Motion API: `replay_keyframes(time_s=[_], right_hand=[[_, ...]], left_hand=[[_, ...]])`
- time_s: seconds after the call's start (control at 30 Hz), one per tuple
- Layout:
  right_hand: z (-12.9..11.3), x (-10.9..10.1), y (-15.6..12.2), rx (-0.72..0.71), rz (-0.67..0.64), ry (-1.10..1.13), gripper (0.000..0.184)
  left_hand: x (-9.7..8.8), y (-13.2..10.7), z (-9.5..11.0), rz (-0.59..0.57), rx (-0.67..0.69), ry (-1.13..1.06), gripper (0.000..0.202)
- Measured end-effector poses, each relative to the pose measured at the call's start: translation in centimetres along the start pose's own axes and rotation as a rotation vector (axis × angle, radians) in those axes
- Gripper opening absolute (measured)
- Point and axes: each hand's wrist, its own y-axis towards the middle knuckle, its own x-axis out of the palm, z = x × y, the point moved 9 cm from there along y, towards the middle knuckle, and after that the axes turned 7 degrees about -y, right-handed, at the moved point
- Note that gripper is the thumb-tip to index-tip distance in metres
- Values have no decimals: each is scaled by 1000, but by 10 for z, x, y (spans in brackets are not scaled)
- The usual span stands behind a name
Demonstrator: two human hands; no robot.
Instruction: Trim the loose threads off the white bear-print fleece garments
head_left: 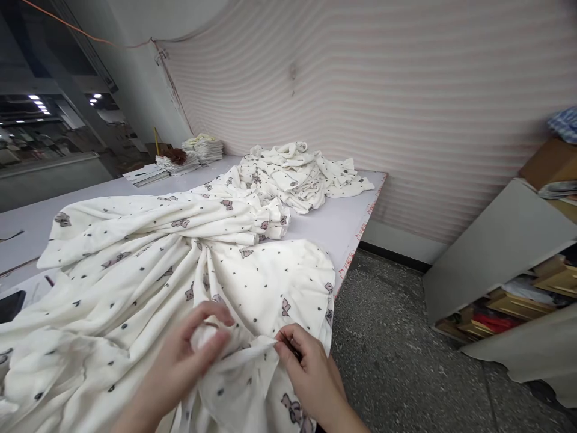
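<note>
A white garment (265,282) printed with small bears and dark dots lies in loose folds across the table, its ruffled parts towards the middle. My right hand (306,367) pinches an edge of this cloth between thumb and forefinger near the table's front right. To its left, my left hand (189,349) is over the same cloth, thumb and forefinger curved and apart, with white fabric showing in the gap. Its other fingers are mostly hidden. From the right hand's pinch, the edge of the cloth runs left towards my left thumb.
A heap of the same printed cloth (293,174) is at the table's far end. Stacked white pieces (202,149) stand at the back left. A dark phone-like object (11,305) lies at the left edge. Right of the table (324,225) are speckled floor and a grey shelf unit (491,252).
</note>
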Motion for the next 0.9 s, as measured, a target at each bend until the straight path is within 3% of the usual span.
replay_keyframes(time_s=[0.07, 0.13, 0.17, 0.23, 0.3, 0.4, 0.47, 0.53, 0.6, 0.7, 0.8, 0.9], right_hand=[[-11, 2, 6, -39, -27, 69, 11], [-20, 6, 12, -80, -27, 162, 12], [-23, 8, 15, -93, -8, 215, 12], [-25, 13, 18, -82, 41, 322, 14], [-21, 23, 15, -33, 53, 415, 13], [-10, 53, 1, 31, -59, 470, 21], [0, 64, -11, 40, -62, 439, 33], [10, 62, -19, 42, 28, 362, 33], [15, 56, -22, 24, 84, 279, 17], [10, 46, -20, -29, 64, 215, 11], [2, 35, -17, -55, 50, 165, 19], [-5, 29, -17, -66, 3, 113, 15]], left_hand=[[25, -3, -3, -251, -26, 289, 33], [44, -7, -8, -417, -46, 407, 20], [47, -7, -8, -437, -45, 423, 11], [38, -2, -5, -358, -7, 438, 17], [17, 2, 2, -222, 39, 437, 18], [-20, 3, 13, -44, 91, 419, 19], [-39, 0, 23, 42, 145, 375, 16], [-57, -5, 27, 140, 146, 243, 14], [-64, -10, 19, 168, 90, 7, 19], [-48, -20, 1, 40, 0, -181, 30], [-15, -37, -17, -170, -17, 199, 18], [20, -54, -24, -349, 135, 553, 26]])
